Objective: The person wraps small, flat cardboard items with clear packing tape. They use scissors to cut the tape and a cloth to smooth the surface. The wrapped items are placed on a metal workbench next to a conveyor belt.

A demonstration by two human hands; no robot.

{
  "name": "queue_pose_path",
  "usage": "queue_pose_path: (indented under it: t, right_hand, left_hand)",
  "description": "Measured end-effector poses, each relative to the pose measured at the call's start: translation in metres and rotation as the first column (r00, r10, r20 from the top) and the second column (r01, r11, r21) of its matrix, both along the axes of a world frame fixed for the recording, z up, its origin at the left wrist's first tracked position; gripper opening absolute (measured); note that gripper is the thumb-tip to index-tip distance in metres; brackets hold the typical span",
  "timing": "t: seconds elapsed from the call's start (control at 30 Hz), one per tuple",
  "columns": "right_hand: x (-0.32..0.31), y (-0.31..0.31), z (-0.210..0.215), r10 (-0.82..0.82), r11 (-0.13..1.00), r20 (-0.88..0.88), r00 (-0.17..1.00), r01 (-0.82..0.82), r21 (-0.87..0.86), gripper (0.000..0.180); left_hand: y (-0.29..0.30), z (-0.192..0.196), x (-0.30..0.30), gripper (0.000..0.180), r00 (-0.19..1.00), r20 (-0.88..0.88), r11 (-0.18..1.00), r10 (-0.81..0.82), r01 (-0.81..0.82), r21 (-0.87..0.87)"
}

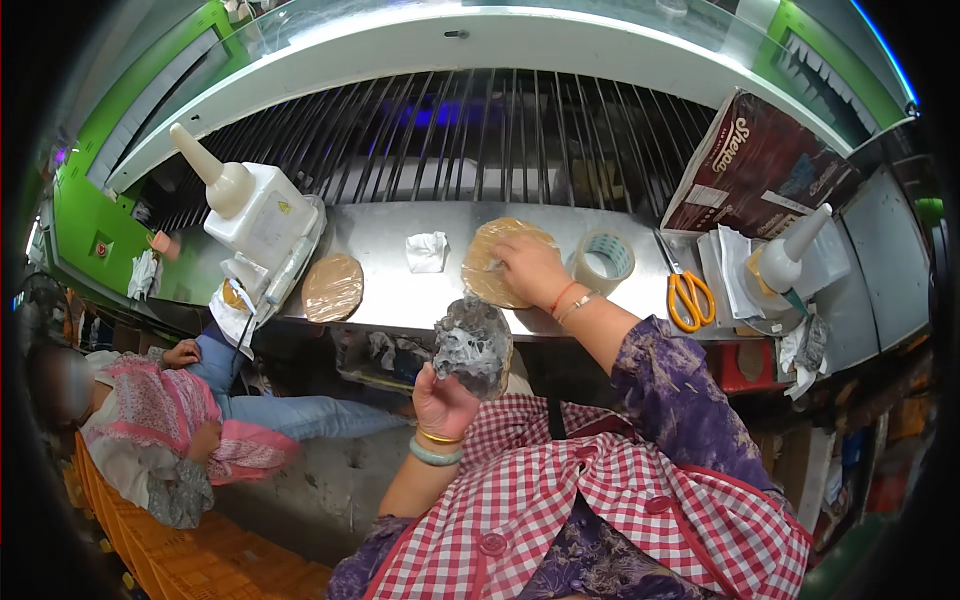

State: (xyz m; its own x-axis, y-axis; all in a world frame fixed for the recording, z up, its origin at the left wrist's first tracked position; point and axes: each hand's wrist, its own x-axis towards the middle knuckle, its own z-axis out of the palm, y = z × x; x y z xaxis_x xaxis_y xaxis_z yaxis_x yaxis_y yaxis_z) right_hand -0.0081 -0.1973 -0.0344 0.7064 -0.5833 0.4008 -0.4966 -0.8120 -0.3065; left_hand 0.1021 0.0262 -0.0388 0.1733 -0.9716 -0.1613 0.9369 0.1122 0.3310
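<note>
My left hand (445, 403) grips the lower edge of a rounded dark grey piece (470, 345) with a shiny, whitish, crumpled surface, held just in front of the table edge. What that piece is made of is not clear. My right hand (533, 270) reaches over a tan, roundish flat disc (492, 238) with a glossy wrapping. The fingers are bent together on top of it, and a small whitish bit shows by their tips. A second wrapped tan disc (333, 288) lies farther left. Between the discs is a folded white paper (427, 252).
Right of my hand stand a tape roll (604, 262) and orange-handled scissors (689, 298). White nozzle bottles stand left (262, 215) and right (780, 265), near a maroon box (755, 170). Behind the metal table (375, 225) run dark rods (450, 130). Another person (170, 420) sits at left.
</note>
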Motion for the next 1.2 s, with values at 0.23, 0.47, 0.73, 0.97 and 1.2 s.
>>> queue_pose_path:
  t: [0.23,0.47,0.73,0.97,1.2]
  right_hand:
    - [-0.019,0.024,0.002,-0.006,0.998,0.063,0.998,0.003,0.055,0.014]
    - [-0.062,0.070,0.014,-0.122,0.979,0.383,0.916,0.049,0.196,0.016]
    - [-0.123,0.122,-0.003,-0.228,0.934,0.379,0.897,0.091,0.346,0.014]
    - [-0.152,0.149,-0.023,-0.252,0.879,0.325,0.912,0.074,0.472,0.013]
    - [-0.171,0.159,-0.036,-0.286,0.804,0.273,0.919,0.075,0.589,0.015]
  left_hand:
    - [-0.009,0.015,0.006,0.057,0.998,0.059,0.997,-0.008,0.013,-0.079]
    - [-0.023,0.024,0.029,0.044,0.715,0.670,0.939,0.197,-0.334,0.080]
    - [-0.085,0.008,0.111,0.075,0.517,0.825,0.795,0.229,-0.589,0.149]
    - [-0.171,-0.015,0.194,0.079,0.244,0.936,0.647,0.253,-0.762,0.023]
    - [-0.199,-0.028,0.161,0.071,0.580,0.804,0.745,0.132,-0.593,0.305]
